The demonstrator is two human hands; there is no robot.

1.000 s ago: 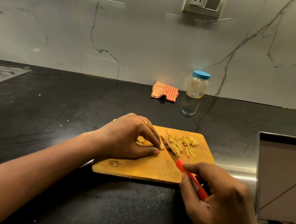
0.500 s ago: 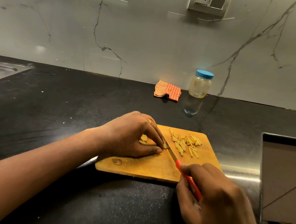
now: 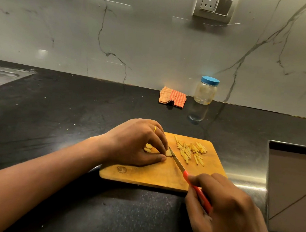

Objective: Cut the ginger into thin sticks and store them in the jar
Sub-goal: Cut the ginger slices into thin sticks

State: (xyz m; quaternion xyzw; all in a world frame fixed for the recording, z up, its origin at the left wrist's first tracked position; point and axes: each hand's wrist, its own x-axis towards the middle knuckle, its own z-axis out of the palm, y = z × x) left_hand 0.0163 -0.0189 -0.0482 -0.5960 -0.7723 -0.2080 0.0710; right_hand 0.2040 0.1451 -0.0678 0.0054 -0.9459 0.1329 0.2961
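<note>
A wooden cutting board [image 3: 155, 177] lies on the black counter. My left hand [image 3: 136, 141] pinches a small stack of ginger slices [image 3: 168, 153] down on the board, and more slices [image 3: 148, 147] show under its palm. My right hand [image 3: 227, 211] grips the red handle of a knife [image 3: 177, 162], whose blade edge rests right against the pinched ginger. A pile of cut ginger sticks [image 3: 191, 151] lies on the board to the right of the blade. A clear jar with a blue lid [image 3: 205, 90] stands shut by the back wall.
A folded orange checked cloth [image 3: 173, 97] lies left of the jar. A steel sink edge [image 3: 4, 74] shows at the far left. A tall pale box-like object [image 3: 291, 187] stands at the right, next to the board. A wall socket [image 3: 215, 5] is above.
The knife has kept working against the ginger under my left fingers. My right hand has drawn slightly back and down. The view has shifted a little.
</note>
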